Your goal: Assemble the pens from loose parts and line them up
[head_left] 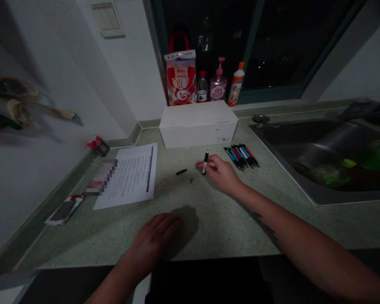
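My right hand (220, 172) pinches a black and white pen (205, 162) upright above the speckled green countertop (190, 236), and a thin red piece (198, 164) sticks out from its fingers. Just left of the hand lie a small black pen cap (181, 172) and a tiny dark bit (191, 180). Several black pens with red, blue and white parts (241, 156) lie side by side to its right. My left hand (155, 233) rests palm down near the counter's front edge, holding nothing.
A printed paper sheet (131, 176) lies at left beside a pixelated patch, with a phone (65, 210) nearby. A white box (198, 124) stands at the back, before a bag and bottles. A steel sink (316, 160) lies at right.
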The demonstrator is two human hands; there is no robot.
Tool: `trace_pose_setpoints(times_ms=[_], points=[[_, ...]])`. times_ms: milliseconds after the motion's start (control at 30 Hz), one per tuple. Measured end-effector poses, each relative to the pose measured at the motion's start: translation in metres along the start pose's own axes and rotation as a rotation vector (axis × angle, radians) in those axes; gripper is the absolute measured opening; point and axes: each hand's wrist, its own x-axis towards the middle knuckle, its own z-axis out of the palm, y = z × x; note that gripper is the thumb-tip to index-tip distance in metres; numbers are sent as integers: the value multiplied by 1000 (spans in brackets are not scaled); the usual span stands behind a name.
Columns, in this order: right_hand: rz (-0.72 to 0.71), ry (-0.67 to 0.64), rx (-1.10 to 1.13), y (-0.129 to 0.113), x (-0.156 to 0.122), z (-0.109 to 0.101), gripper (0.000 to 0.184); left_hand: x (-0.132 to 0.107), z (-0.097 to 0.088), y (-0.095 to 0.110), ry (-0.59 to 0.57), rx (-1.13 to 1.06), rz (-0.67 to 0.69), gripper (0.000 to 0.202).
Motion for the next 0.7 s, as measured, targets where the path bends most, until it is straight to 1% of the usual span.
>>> trace_pose_setpoints(times_ms=[133, 233, 333, 400, 433, 467, 533, 600, 633, 700], points=[[-14, 32, 11, 1, 1, 0, 22, 2, 2, 1, -23, -18, -56, 37], [-19, 33, 14, 0, 1, 0, 20, 4, 3, 1, -45, -27, -112, 40], [-30, 20, -61, -2, -1, -1, 20, 10, 3, -2, -67, -33, -164, 43], [-51, -4, -148, -4, -3, -2, 21, 18, 0, -7, -53, -76, -199, 44], [-66, -21, -196, -6, -4, -2, 22, 24, -2, -11, -32, -115, -229, 44], [-83, -40, -245, -7, -5, -3, 23, 31, -5, -16, 21, -151, -261, 44], [-129, -75, -340, -10, -6, -4, 26, 49, -13, -29, 174, -245, -331, 36], [-192, -99, -404, -13, -7, -5, 26, 71, -20, -42, 262, -383, -444, 26], [-224, -108, -420, -14, -7, -5, 27, 82, -23, -49, 308, -479, -493, 21], [-269, -118, -442, -16, -7, -6, 28, 103, -25, -61, 391, -754, -627, 15]])
